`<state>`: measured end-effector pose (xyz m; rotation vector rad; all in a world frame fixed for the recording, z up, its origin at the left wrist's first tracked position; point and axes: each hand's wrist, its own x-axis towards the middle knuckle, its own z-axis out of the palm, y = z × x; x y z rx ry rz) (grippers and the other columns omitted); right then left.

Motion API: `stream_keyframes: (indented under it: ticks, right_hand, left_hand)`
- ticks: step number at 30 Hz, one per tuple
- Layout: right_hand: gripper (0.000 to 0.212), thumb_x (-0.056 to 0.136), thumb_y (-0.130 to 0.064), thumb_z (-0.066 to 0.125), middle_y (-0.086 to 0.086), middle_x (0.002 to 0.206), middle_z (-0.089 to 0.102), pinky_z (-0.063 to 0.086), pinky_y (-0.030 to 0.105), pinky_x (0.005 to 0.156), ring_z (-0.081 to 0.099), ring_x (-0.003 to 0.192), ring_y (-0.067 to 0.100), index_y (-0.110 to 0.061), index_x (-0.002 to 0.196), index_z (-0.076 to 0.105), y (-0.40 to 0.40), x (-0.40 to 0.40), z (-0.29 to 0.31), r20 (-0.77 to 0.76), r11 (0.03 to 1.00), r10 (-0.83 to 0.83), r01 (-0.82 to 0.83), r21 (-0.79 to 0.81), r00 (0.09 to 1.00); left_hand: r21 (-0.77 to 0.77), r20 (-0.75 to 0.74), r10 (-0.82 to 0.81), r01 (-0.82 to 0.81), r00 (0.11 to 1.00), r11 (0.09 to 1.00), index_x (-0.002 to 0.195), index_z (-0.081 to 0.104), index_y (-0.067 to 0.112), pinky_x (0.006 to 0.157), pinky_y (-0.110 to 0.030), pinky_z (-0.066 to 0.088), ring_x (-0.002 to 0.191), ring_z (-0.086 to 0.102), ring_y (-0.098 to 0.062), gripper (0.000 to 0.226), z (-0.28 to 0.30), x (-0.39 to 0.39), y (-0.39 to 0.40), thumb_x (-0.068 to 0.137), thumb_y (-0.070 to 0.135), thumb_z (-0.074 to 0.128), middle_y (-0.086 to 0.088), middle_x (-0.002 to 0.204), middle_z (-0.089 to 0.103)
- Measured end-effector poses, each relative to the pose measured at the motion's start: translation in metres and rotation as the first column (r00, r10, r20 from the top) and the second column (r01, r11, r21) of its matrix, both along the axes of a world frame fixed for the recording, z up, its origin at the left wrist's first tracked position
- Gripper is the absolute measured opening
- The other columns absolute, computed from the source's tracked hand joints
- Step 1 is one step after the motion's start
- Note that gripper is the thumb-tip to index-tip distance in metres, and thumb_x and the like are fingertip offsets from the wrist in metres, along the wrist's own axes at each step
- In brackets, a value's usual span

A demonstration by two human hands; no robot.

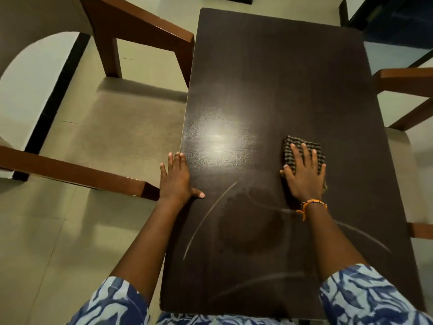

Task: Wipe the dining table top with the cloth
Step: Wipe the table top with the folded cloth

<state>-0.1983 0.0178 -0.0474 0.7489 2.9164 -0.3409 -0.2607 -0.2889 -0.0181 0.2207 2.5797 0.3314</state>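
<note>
The dark table fills the view, with a chair just beside its left edge. Damp arcs mark the near part; the far half looks dry, so I judge wiping is mid-course. My left hand rests on the left edge, fingers straight. My right hand presses flat, fingers spread, on the folded checked cloth, right of centre. The next move calls for steady pressure toward the far end.

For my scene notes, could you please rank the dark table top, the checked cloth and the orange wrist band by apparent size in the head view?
1. Dark brown wooden table top
2. Checked folded cloth
3. Orange beaded wrist band
</note>
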Motion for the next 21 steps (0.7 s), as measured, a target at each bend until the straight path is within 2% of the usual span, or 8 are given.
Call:
stream_keyframes:
  ticks: [3, 5, 10, 14, 18, 21]
  right_hand:
    - [0.063, 0.092, -0.037, 0.046, -0.001, 0.160, 0.010, 0.002, 0.058, 0.115, 0.003, 0.147, 0.026, -0.033, 0.149, 0.018, -0.019, -0.004, -0.001, -0.008, 0.990, -0.137, 0.137, 0.013, 0.991]
    - [0.063, 0.093, -0.038, 0.044, 0.000, 0.160, 0.008, 0.001, 0.059, 0.114, 0.001, 0.147, 0.027, -0.033, 0.149, 0.016, -0.047, -0.013, -0.002, -0.014, 0.988, -0.155, 0.156, 0.012, 0.988]
    - [0.059, 0.095, -0.040, 0.037, -0.002, 0.160, 0.005, -0.005, 0.058, 0.112, -0.003, 0.147, 0.025, -0.037, 0.148, 0.014, -0.151, -0.041, -0.004, -0.030, 0.997, 0.073, -0.074, -0.032, 0.997]
    - [0.056, 0.096, -0.043, 0.036, -0.001, 0.160, 0.007, -0.009, 0.058, 0.112, -0.004, 0.147, 0.025, -0.039, 0.148, 0.016, -0.214, -0.059, 0.000, -0.016, 0.924, 0.366, -0.366, -0.108, 0.930]
    - [0.056, 0.093, -0.048, 0.039, -0.004, 0.158, 0.018, -0.013, 0.054, 0.112, 0.003, 0.147, 0.022, -0.042, 0.146, 0.022, -0.184, -0.056, 0.004, -0.043, 0.858, 0.508, -0.509, -0.060, 0.860]
    - [0.058, 0.092, -0.047, 0.039, -0.005, 0.158, 0.017, -0.008, 0.055, 0.113, 0.003, 0.147, 0.022, -0.044, 0.146, 0.019, -0.139, -0.038, 0.003, -0.032, 0.881, 0.470, -0.471, -0.039, 0.882]
  left_hand:
    - [-0.006, -0.006, -0.020, 0.020, 1.000, 1.000, 0.146, -0.007, 0.001, 0.116, -0.045, -0.005, 0.145, -0.012, -0.028, 0.126, -0.001, 0.001, 0.000, 0.064, 0.052, 0.074, -0.014, 0.157, -0.005]
    - [-0.003, -0.003, -0.032, 0.032, 0.999, 0.999, 0.146, -0.008, 0.001, 0.116, -0.044, -0.006, 0.144, -0.013, -0.029, 0.125, -0.002, 0.001, -0.001, 0.065, 0.052, 0.073, -0.015, 0.157, -0.006]
    - [0.019, -0.019, -0.044, 0.044, 0.999, 0.999, 0.146, -0.009, 0.001, 0.116, -0.045, -0.005, 0.145, -0.013, -0.029, 0.123, -0.004, 0.004, -0.006, 0.068, 0.053, 0.070, -0.014, 0.157, -0.007]
    - [0.027, -0.089, -0.033, 0.036, 0.995, 0.999, 0.146, -0.007, 0.002, 0.117, -0.047, 0.000, 0.145, -0.009, -0.029, 0.106, -0.003, 0.008, -0.006, 0.080, 0.039, 0.067, -0.013, 0.158, -0.004]
    - [0.023, -0.096, -0.059, 0.061, 0.994, 0.998, 0.146, -0.008, 0.002, 0.116, -0.046, -0.002, 0.145, -0.012, -0.028, 0.113, 0.001, 0.017, 0.004, 0.075, 0.043, 0.070, -0.011, 0.158, -0.005]
    - [0.031, -0.120, -0.118, 0.122, 0.986, 0.992, 0.146, -0.010, 0.002, 0.116, -0.045, -0.003, 0.145, -0.013, -0.027, 0.115, 0.003, 0.026, 0.027, 0.075, 0.052, 0.066, -0.011, 0.158, -0.007]
